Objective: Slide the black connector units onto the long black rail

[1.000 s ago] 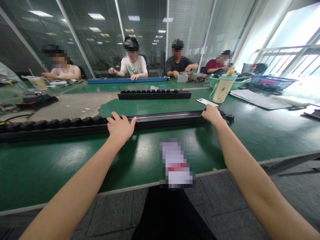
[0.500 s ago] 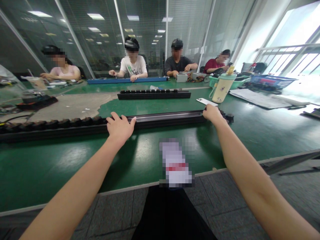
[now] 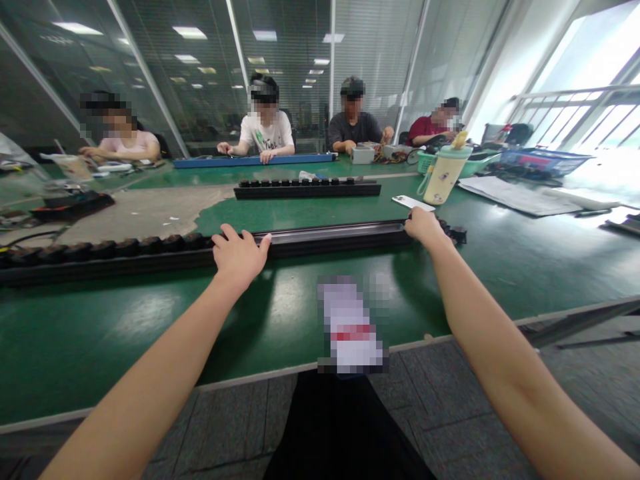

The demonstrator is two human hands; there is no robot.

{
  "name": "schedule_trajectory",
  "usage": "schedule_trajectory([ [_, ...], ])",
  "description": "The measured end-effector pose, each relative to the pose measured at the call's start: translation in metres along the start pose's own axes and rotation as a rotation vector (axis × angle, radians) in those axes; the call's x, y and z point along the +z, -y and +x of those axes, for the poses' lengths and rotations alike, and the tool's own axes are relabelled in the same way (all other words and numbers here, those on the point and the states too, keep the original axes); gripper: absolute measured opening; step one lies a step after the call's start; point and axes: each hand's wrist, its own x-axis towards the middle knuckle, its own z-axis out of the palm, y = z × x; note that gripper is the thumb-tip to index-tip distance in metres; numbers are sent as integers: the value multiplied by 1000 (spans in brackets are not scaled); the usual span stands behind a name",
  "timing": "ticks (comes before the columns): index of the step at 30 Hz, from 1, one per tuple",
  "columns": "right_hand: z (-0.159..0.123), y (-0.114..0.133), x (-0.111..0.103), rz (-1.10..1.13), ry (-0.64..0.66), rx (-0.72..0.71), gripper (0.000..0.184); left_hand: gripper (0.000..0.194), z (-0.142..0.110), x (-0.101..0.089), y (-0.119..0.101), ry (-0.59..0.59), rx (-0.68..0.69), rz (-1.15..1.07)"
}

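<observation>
Glass partitions and ceiling lights are framing a long green desk (image 3: 125,320), with bright windows running along the far right of the room. On that desk, a long black strip (image 3: 330,233) is lying crosswise in front of the person, its glossy channelled section running between the two hands and rounded black knobs continuing past the left hand. The left hand (image 3: 240,257) is pressing palm-down on the strip's near edge, its fingers spread apart and pinching nothing. The right hand (image 3: 425,228) is cupping over the strip near its right end, its fingers curling out of sight behind it, so whether it is gripping cannot be told. Just beyond the right hand, a white phone (image 3: 413,203) is lying on the desk, and farther right a cream drinking bottle (image 3: 443,177) is standing upright. Ahead of the gap between the hands, a second black strip (image 3: 307,190) with knobs is lying parallel to the first. Farther off, a co-worker in a white T-shirt (image 3: 265,130) is resting both hands on a blue bar (image 3: 255,161), while three other people are sitting along the desk. Below the hands, something pixelated is too blurred to name.
</observation>
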Motion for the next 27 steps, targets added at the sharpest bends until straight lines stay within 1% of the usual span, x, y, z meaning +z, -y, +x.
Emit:
schedule_trajectory([
  [7,-1,-5,0,6,-44,42,55,74,0,1,0,-6,-2,3],
  [14,1,-6,1,20,-53,59,57,73,-1,0,-1,-11,-8,-7],
  [21,-4,-9,-7,62,-64,68,50,74,0,-1,-1,2,-7,-4],
  [24,-7,-7,-9,77,-84,98,55,75,-1,-1,-1,0,-8,-11],
  [27,-8,-5,-10,106,-74,142,59,78,-4,-1,-2,-25,-13,-34],
])
